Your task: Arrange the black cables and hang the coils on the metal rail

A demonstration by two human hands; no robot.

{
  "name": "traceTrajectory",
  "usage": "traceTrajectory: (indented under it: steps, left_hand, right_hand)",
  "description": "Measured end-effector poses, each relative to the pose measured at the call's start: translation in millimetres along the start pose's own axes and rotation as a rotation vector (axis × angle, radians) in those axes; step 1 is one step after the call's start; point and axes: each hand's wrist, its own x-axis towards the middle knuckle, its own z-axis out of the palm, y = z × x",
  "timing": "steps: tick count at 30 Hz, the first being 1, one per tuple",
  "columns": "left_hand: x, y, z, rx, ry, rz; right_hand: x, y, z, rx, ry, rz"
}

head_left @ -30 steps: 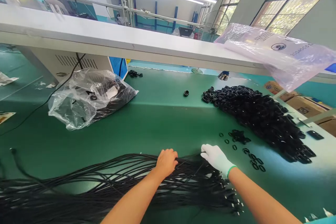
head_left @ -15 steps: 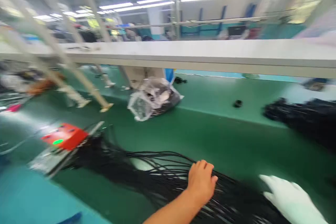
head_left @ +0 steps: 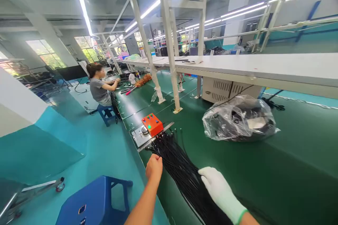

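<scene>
A: While the bare left hand [head_left: 154,166] curls closed at the near edge of the black cable bundle [head_left: 182,168], the gloved right hand [head_left: 215,187] lies flat and open on top.

B: The bundle stretches along the green table [head_left: 277,168] toward the orange box [head_left: 152,123]. Best to keep strands parallel, pressing evenly, I'd say.

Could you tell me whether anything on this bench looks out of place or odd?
Nothing looks damaged or spilled. The black cables lie in one long bundle on the green bench under both hands. One oddity: only the right hand wears a white glove; the left hand is bare.
</scene>
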Motion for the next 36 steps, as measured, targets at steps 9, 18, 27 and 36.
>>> traceTrajectory:
  steps: [9, 18, 27, 36]
  left_hand:
    - [54.7, 14.6, 30.0, 0.098, -0.092, 0.044]
    - [71.3, 15.4, 21.5, 0.098, -0.018, 0.129]
    - [78.1, -6.6, 28.5, 0.107, -0.017, 0.164]
    - [73.6, -20.0, 6.3, 0.143, -0.087, 0.335]
  right_hand:
    - [86.3, -37.9, 62.2, -0.096, -0.216, -0.199]
    - [124.2, -64.0, 75.9, -0.186, -0.103, -0.091]
    - [151.6, -58.6, 84.9, -0.181, -0.078, -0.087]
    - [180.3, -39.5, 45.7, -0.031, -0.083, -0.048]
